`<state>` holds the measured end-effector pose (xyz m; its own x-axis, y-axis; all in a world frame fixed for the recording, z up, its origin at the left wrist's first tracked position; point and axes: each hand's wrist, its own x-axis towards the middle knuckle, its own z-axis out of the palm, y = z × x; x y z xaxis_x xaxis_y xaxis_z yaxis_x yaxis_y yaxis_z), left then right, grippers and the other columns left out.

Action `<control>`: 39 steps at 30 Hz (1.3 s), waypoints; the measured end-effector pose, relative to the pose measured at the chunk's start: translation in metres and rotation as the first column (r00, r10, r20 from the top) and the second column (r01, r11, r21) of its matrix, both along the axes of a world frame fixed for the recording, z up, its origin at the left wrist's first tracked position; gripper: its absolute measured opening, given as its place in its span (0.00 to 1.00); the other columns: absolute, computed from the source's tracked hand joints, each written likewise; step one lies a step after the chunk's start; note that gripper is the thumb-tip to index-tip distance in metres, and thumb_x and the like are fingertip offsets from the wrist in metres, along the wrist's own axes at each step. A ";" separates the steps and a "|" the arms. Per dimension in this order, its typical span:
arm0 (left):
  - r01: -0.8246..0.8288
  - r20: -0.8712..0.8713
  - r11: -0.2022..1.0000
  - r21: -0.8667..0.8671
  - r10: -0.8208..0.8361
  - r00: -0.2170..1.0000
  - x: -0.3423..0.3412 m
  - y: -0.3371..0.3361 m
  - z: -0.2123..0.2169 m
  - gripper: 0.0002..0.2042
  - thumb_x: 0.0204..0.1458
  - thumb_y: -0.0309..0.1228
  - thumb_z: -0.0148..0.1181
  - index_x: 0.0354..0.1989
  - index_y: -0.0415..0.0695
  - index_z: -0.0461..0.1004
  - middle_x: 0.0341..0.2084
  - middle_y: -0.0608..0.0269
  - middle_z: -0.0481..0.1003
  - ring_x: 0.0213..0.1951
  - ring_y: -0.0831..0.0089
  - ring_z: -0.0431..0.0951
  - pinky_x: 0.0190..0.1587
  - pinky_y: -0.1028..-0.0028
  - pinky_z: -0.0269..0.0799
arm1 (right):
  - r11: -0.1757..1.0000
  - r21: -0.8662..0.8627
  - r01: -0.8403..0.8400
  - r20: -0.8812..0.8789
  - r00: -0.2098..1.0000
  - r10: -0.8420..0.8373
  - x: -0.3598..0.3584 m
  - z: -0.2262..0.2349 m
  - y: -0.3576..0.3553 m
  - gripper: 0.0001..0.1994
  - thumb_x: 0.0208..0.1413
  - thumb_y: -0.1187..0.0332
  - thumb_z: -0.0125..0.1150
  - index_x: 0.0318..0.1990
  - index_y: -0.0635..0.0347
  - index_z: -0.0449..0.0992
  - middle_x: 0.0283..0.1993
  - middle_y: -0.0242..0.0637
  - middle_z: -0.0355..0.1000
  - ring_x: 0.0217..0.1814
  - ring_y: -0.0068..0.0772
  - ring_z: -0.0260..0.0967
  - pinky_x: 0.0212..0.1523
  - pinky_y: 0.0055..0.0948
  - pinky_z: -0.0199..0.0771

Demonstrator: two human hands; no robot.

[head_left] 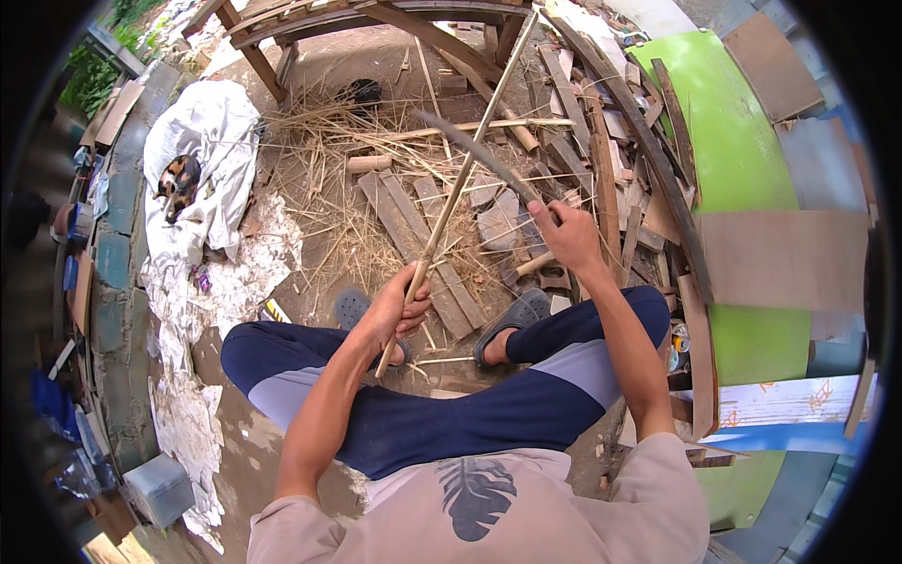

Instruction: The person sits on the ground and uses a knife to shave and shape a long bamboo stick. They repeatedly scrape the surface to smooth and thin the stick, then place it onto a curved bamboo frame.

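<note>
Left hand [402, 303] gripped pole [448, 207] near its lower end; right hand [567, 233] clenched knife [491, 160]; pole looked light, stiff, maybe splintery; low hold seemed best.

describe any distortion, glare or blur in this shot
In the head view, fisheye bends the bench and the corners go black; the cloth there is bright, nearly washed out; the pole and blade there look fairly sharp.

Dark blade [499, 169], handle hidden
</note>
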<state>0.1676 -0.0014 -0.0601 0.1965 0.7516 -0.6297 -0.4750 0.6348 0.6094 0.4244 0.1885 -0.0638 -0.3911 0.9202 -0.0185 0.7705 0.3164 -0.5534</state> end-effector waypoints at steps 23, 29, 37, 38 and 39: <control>-0.061 0.042 0.991 -0.123 0.067 0.997 0.005 0.008 -0.015 0.23 0.67 0.53 0.32 0.24 0.51 0.57 0.07 0.79 0.50 0.05 0.86 0.48 0.05 0.83 0.44 | 0.891 0.248 -0.379 0.127 0.925 0.358 -0.044 -0.028 -0.021 0.33 0.55 0.34 0.54 0.21 0.59 0.77 0.16 0.42 0.71 0.18 0.43 0.73 0.19 0.41 0.70; -0.082 0.049 0.985 -0.149 0.090 0.995 0.000 0.008 -0.019 0.24 0.67 0.54 0.33 0.23 0.51 0.57 0.07 0.79 0.50 0.05 0.86 0.47 0.05 0.83 0.44 | 0.834 0.261 -0.485 0.125 0.874 0.469 -0.053 -0.023 -0.046 0.32 0.56 0.35 0.54 0.20 0.58 0.73 0.16 0.42 0.70 0.17 0.45 0.71 0.19 0.42 0.67; -0.044 0.051 0.983 -0.179 0.054 0.997 0.003 -0.001 -0.011 0.24 0.67 0.54 0.33 0.23 0.50 0.56 0.07 0.79 0.50 0.04 0.87 0.47 0.04 0.84 0.43 | 0.962 0.199 -0.186 0.212 0.967 0.143 -0.026 -0.034 0.021 0.34 0.54 0.32 0.52 0.22 0.58 0.78 0.14 0.41 0.70 0.18 0.44 0.73 0.19 0.41 0.70; -0.045 0.039 0.984 -0.174 0.053 0.998 0.005 0.001 -0.009 0.25 0.67 0.55 0.33 0.23 0.50 0.56 0.07 0.79 0.50 0.04 0.87 0.47 0.04 0.84 0.43 | 0.952 0.197 -0.233 0.210 0.959 0.191 -0.028 -0.028 0.011 0.34 0.54 0.32 0.52 0.22 0.58 0.78 0.14 0.42 0.70 0.18 0.44 0.73 0.20 0.42 0.71; -0.038 0.036 0.987 -0.159 0.044 0.998 0.006 0.003 -0.008 0.25 0.67 0.55 0.32 0.23 0.51 0.56 0.07 0.79 0.50 0.05 0.86 0.46 0.05 0.84 0.43 | 0.923 0.241 -0.299 0.178 0.949 0.261 -0.033 -0.028 -0.002 0.35 0.54 0.31 0.52 0.22 0.58 0.78 0.15 0.43 0.70 0.18 0.45 0.73 0.21 0.42 0.71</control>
<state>0.1737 0.0014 -0.0686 0.1945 0.6509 -0.7338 -0.5241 0.7013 0.4832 0.3913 0.1865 -0.0914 -0.6443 0.7528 0.1348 0.6926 0.6491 -0.3147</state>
